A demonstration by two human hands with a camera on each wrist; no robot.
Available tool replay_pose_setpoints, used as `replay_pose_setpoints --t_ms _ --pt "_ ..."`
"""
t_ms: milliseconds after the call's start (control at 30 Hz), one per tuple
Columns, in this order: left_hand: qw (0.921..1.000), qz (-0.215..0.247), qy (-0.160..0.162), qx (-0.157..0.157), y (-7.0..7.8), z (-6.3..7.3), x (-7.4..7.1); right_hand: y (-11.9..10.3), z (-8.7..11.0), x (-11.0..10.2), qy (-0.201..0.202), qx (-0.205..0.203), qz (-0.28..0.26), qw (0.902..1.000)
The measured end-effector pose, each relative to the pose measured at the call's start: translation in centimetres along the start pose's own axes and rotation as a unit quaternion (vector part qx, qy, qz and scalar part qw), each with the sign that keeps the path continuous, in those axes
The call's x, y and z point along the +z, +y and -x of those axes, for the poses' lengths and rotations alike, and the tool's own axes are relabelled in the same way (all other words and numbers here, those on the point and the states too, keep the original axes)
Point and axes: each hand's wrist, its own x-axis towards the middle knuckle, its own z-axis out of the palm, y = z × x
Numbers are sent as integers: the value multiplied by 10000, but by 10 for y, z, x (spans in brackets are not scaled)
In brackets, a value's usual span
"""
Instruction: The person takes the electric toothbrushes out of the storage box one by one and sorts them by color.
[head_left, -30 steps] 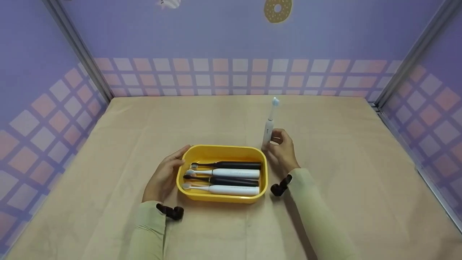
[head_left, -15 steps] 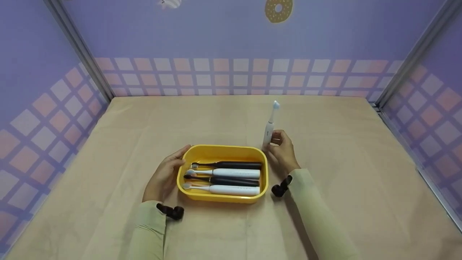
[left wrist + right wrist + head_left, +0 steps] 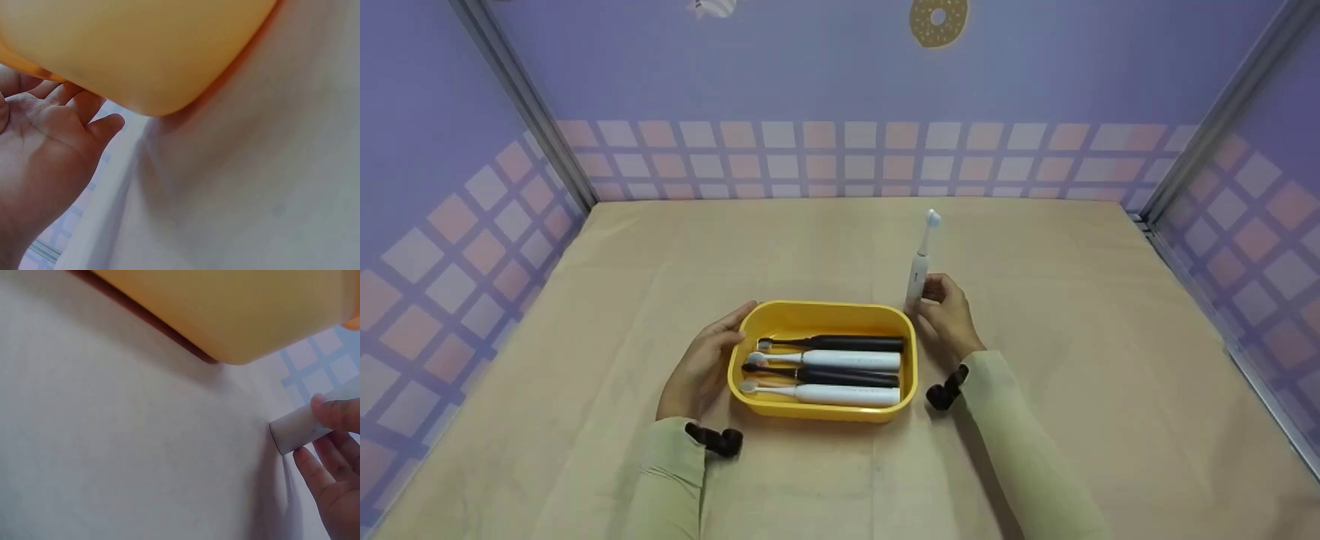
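1. The yellow box (image 3: pixel 825 411) sits in the middle of the cloth-covered table (image 3: pixel 802 480), well apart from its back edge and from both side walls. Cloth stretches away beyond it to the back and out to either side.
2. The white toothbrush (image 3: pixel 918 279) is just beyond the box's far right corner, near its rim but outside it. Between the box's bottom edge and the brush's base runs a strip of cloth (the right wrist view shows it best).
3. The right hand (image 3: pixel 952 313) pinches the brush low on its handle, thumb against fingers; the left hand (image 3: pixel 703 364) holds the box's left end, fingers bent around the far corner.
4. The brush stands almost upright, bristles on top, leaning a little to the right. Whether its base touches the cloth, I cannot tell.
5. Inside the box four more brushes lie side by side, heads to the left: black, white, black, white from far to near.
6. The cloth is pale beige with faint creases. Purple walls (image 3: pixel 810 75) with pink and white squares rise around it, metal posts (image 3: pixel 519 109) at the back corners, a doughnut print (image 3: pixel 922 24) high up.
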Motion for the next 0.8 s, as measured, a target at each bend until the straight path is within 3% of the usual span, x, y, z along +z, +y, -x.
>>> replay_pose_setpoints --t_ms 400,800 --pt "10000 2 -47 17 0 -1 0 3 0 -1 -53 257 -146 9995" --pt "9998 -186 39 -79 2 0 2 -1 5 -11 4 -8 -96 10000"
